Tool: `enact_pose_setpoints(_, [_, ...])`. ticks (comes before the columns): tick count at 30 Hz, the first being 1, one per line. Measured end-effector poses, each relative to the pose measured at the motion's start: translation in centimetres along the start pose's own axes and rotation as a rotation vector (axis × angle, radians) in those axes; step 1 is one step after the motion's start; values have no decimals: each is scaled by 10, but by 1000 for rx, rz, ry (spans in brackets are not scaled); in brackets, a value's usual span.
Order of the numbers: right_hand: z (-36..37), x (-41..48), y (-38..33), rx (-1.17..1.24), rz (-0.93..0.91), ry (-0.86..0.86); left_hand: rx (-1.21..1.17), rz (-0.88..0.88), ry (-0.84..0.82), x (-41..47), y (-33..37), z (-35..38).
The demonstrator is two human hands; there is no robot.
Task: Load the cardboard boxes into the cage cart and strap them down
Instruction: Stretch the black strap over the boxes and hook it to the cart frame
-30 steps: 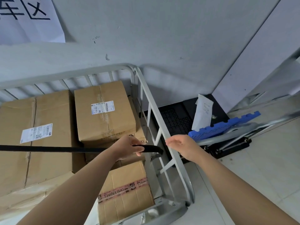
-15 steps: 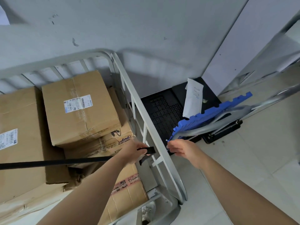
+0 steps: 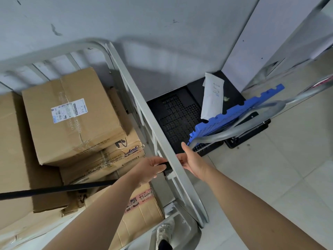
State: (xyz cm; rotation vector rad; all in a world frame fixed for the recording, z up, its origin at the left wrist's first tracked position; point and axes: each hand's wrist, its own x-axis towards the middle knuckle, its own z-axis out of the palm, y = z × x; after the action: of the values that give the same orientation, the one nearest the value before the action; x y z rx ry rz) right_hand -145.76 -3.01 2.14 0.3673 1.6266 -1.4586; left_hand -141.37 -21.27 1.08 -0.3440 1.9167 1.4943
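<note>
Your left hand [image 3: 151, 168], just below the middle of the frame, has its fingers curled round the end of the black strap [image 3: 54, 189]. The strap runs from the left edge of the frame across the front of the cardboard boxes [image 3: 72, 114] to your grip, and its tip shows against the inner face of the cage cart [image 3: 144, 109] side rail. Your right hand [image 3: 193, 163] sits just on the other side of that rail, thumb straight and pointing up, fingers reaching in to the rail; their tips are hidden behind the metal, so you cannot tell whether they hold anything. The boxes are stacked inside the cart at the left of the frame, a labelled one on top and a taped one lowest, nearest you. Right of the cart, a black perforated pallet [image 3: 178, 116], a blue plastic panel [image 3: 234, 112] and a white packet [image 3: 212, 96] sit by the foot of the grey wall [image 3: 162, 24], on the tiled floor [image 3: 288, 168]
</note>
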Motion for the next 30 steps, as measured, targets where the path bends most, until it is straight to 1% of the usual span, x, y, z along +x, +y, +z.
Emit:
enact_pose_setpoints(5, [-21,-9,9,48,-55,3,6,18,19,-4,-5,-4])
enact_pose_setpoints(7, [-28,-19,17,76,-50,-21,36,19,76,-6,-5,-4])
enact_pose_setpoints(9, [-29,-34,25,146,-8,-60,74,18,141,-10,-6,-6])
enact_pose_setpoints(12, [-23,-57,28,221,31,-119,80,0,212,-21,-7,-14])
enact_pose_setpoints(15, [-15,-72,25,236,20,-93,131,9,214,-35,-3,-14])
enact_pose_setpoints(18, [-10,-80,21,270,63,-39,265,21,241,-46,6,-11])
enact_pose_setpoints(20, [-5,-83,17,266,89,2,390,79,302,-55,7,-8])
enact_pose_setpoints(22, [1,-83,14,226,109,31,547,206,414,-63,0,-2])
enact_pose_setpoints(23, [3,-83,13,205,115,43,583,276,432,-67,-5,4])
enact_pose_setpoints(24, [4,-83,13,194,117,53,578,318,397,-70,-9,11])
enact_pose_setpoints(25, [5,-83,13,198,118,63,549,324,321,-72,-13,20])
enact_pose_setpoints(26, [5,-82,14,211,117,72,538,300,241,-72,-18,28])
enact_pose_setpoints(27, [5,-82,16,224,112,83,578,285,187,-69,-22,37])
enact_pose_setpoints(29, [6,-82,20,213,88,106,653,280,106,-62,-28,53])
enact_pose_setpoints(30, [6,-82,22,184,67,116,623,262,43,-59,-28,59])
